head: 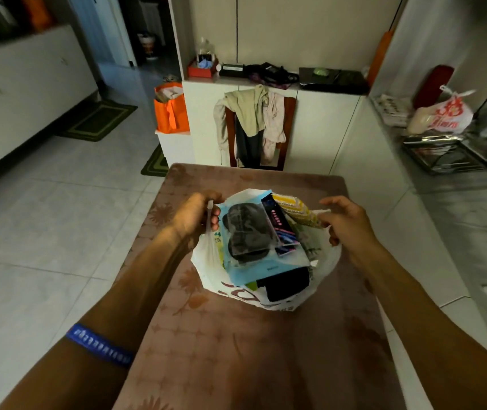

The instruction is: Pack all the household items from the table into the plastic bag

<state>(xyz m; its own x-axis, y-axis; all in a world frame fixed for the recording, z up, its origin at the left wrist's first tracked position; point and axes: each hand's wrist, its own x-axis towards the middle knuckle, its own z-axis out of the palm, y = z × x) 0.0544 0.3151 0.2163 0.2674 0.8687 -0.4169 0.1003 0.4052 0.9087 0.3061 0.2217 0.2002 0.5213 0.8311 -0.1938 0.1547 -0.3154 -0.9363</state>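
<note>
Brown cloth with a leaf pattern covered the table (236, 350), and both bare forearms reached over it, the left one wearing a blue wristband (99, 344) with white print too blurred to read. Near the middle of the table sat the white plastic bag (206, 261), its mouth open and its red lettering crumpled past reading. Inside it lay a black box (285, 284) at the near edge, then a light blue package (254, 267) with two dark round shapes showing through its front, a slim dark packet (280, 229) with pink dots leaning on it, and a yellow knitted cloth (295, 213) at the far side. The left hand (195, 216) was closed on the bag's left rim, plastic pinched between thumb and fingers. The right hand (345, 223) hung at the right rim, fingers curled and loosely spread; whether it gripped plastic could not be told. Beyond the table stood a chair (288, 113) draped with clothes against white cabinets, and an orange bag (174, 113) to the left.
</note>
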